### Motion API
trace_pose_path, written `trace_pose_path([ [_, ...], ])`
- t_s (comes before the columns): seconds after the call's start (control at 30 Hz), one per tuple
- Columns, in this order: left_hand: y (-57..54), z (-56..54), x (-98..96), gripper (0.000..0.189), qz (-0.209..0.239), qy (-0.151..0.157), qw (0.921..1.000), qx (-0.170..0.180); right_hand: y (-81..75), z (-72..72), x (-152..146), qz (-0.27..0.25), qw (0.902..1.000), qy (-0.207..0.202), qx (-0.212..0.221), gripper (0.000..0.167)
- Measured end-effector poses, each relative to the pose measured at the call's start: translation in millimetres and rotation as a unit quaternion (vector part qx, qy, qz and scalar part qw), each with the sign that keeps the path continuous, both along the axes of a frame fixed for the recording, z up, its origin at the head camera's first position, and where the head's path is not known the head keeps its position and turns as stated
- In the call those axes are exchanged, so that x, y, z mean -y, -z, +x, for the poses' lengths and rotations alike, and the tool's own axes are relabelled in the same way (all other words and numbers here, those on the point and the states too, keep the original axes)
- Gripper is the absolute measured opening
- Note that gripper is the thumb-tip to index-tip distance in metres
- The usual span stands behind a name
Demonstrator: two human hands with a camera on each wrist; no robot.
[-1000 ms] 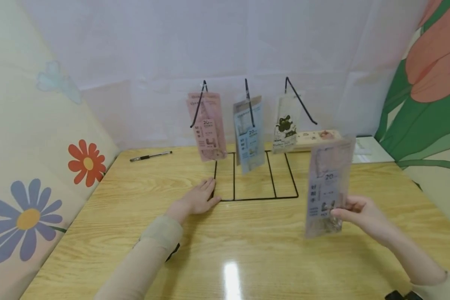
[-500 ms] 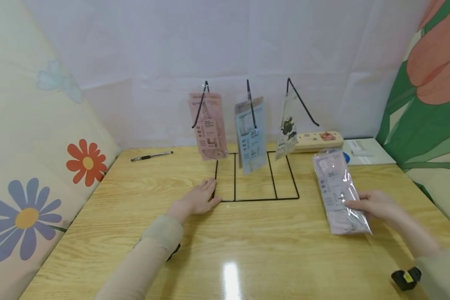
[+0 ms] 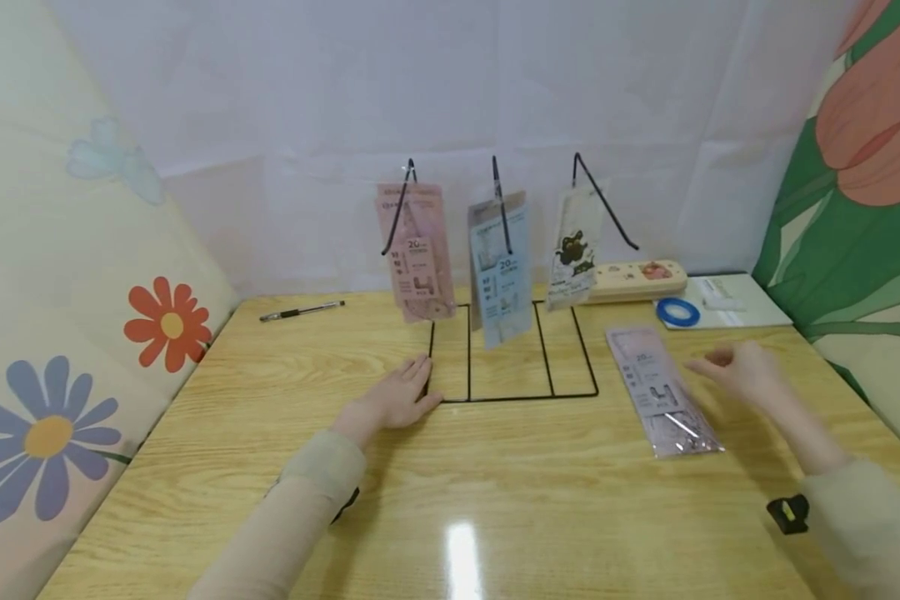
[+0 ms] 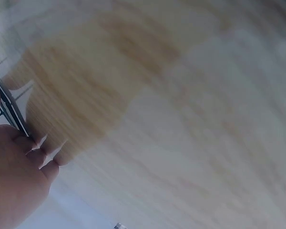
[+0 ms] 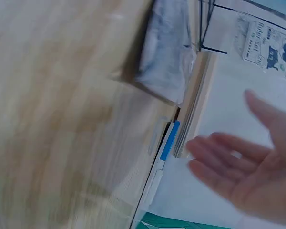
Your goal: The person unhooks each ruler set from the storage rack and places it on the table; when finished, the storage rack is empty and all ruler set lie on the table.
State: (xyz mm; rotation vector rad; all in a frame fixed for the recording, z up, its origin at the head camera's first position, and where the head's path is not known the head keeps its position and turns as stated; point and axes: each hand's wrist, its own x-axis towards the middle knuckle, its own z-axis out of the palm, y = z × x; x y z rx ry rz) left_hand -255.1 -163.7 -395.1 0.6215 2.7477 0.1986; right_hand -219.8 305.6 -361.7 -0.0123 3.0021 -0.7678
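My left hand (image 3: 397, 396) lies flat on the table, fingers straight, touching the left side of a black wire rack (image 3: 510, 398). Just right of the rack, a pink clear-wrapped packet (image 3: 660, 387) printed "20" lies on the table. My right hand (image 3: 742, 375) hovers beside that packet, apart from it and holding nothing; the right wrist view shows its fingers (image 5: 214, 152) loosely extended. From the rack's arms hang pink packets (image 3: 417, 258), blue packets (image 3: 502, 275) and a clear ruler set packet (image 3: 572, 254) with a dark animal print.
A black-and-clear pen (image 3: 302, 312) lies at the back left. Behind the rack's right side is a cream pencil case (image 3: 633, 281). A blue ring-shaped roll (image 3: 677, 312) sits by a white board (image 3: 757, 302) at the back right. Flowered walls flank the table.
The pink packet in my right hand was lowered and let go onto the table. My right hand has drawn slightly away, and the ruler set packet swings on its arm. My left hand stays put.
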Motion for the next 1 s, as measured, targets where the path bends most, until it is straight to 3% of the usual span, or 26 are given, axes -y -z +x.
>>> trace_pose_path([
  [0.17, -0.3, 0.0, 1.0, 0.07, -0.005, -0.006, 1.0, 0.004, -6.6, -16.9, 13.5, -0.108, 0.9923, -0.059, 0.008, 0.075],
  [0.33, -1.5, 1.2, 0.4, 0.071, -0.003, -0.004, 1.0, 0.004, -4.6, -39.2, 29.3, -0.195, 0.9791, -0.052, 0.025, 0.088],
  [0.57, -1.9, 3.2, 0.4, 0.07, -0.006, -0.003, 1.0, 0.002, -7.0, -73.1, 55.5, -0.254, 0.966, -0.026, 0.043, 0.098],
  [0.8, -1.8, 2.6, 0.1, 0.07, -0.01, -0.004, 0.9999, 0.001, -12.6, -95.7, 82.0, -0.303, 0.9515, -0.045, 0.032, 0.09],
  [1.0, -2.3, 2.6, -0.2, 0.07, -0.013, -0.005, 0.9999, 0.004, -18.2, -109.3, 97.9, -0.301, 0.9522, -0.039, 0.034, 0.091],
])
